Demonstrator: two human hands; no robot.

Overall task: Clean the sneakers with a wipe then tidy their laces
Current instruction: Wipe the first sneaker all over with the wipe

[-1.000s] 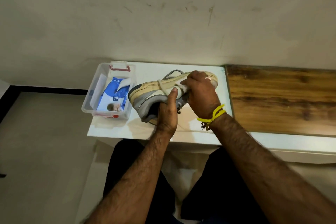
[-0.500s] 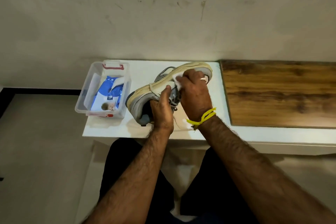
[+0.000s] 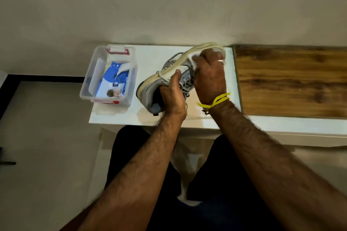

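A grey sneaker point(image 3: 150, 88) with a yellowed cream sole is tipped on its side above the white table point(image 3: 148, 56), sole facing the wall. My left hand point(image 3: 171, 95) grips it at the heel opening, thumb on the sole edge. My right hand point(image 3: 209, 77), with a ring and a yellow wrist thread, presses a white wipe point(image 3: 192, 60) against the toe end of the sneaker. Grey laces point(image 3: 185, 85) hang loose between my hands. Only one sneaker shows.
A clear plastic bin point(image 3: 90, 80) with red latches stands at the table's left and holds a blue and white wipes pack point(image 3: 114, 80). A dark wooden board point(image 3: 289, 80) covers the right of the table. The wall rises close behind. My dark-clothed legs are below.
My right hand has slid the wipe from the middle of the sneaker toward the toe. The left hand keeps its grip at the heel.
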